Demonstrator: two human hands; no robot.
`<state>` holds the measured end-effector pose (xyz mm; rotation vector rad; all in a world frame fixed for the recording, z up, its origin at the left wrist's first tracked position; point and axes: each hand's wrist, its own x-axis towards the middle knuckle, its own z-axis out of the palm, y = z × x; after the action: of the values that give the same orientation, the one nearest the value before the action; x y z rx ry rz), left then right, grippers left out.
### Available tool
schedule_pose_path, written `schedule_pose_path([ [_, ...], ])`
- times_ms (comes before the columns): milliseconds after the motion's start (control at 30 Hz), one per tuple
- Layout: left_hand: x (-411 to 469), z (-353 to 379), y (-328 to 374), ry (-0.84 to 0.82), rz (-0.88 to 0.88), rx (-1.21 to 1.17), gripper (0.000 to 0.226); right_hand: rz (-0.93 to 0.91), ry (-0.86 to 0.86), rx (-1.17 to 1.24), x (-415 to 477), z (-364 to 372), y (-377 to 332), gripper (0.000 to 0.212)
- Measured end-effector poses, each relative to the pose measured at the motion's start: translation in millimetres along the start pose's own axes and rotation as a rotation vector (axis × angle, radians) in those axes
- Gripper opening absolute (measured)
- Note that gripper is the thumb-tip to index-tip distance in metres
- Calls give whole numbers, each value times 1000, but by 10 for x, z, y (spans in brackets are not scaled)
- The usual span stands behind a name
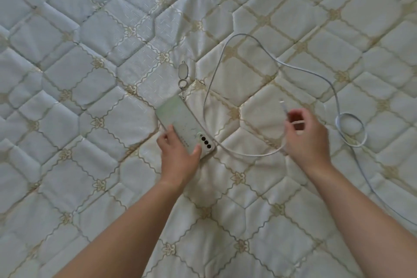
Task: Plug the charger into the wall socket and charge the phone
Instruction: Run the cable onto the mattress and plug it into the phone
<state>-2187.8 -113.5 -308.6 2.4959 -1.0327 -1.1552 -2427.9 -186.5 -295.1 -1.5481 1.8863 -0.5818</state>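
Note:
A phone (180, 119) in a pale green case lies face down on the quilted bed, camera lenses toward me. My left hand (178, 149) grips its near end, thumb on one side and fingers on the other. A charm strap (182, 73) trails from the phone's far end. My right hand (306, 133) pinches the white charging cable (248, 40) close to its plug tip (282, 105), which points away from me. The cable loops over the bed and runs off at the lower right. No charger brick or wall socket is in view.
The quilted mattress cover (90, 74), pale with a tan diamond pattern, fills the whole view. A small coil of the cable (350, 128) lies to the right of my right hand.

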Motion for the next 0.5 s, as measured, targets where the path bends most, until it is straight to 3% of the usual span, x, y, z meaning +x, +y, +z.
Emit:
schedule_pose_path([
  [100,-206,45,4,-141,42,5,85,-33,196,44,53,-529,135,19],
  [200,-222,-23,13,-109,174,264,84,-61,272,151,72,-864,137,18],
  [267,-72,-118,54,-63,368,503,88,-98,241,145,-1,-901,123,17],
  [367,277,-278,176,-187,633,853,95,-117,137,98,-199,-761,215,24],
  [500,522,-357,331,-311,721,979,92,-22,22,91,-443,-481,485,25],
])
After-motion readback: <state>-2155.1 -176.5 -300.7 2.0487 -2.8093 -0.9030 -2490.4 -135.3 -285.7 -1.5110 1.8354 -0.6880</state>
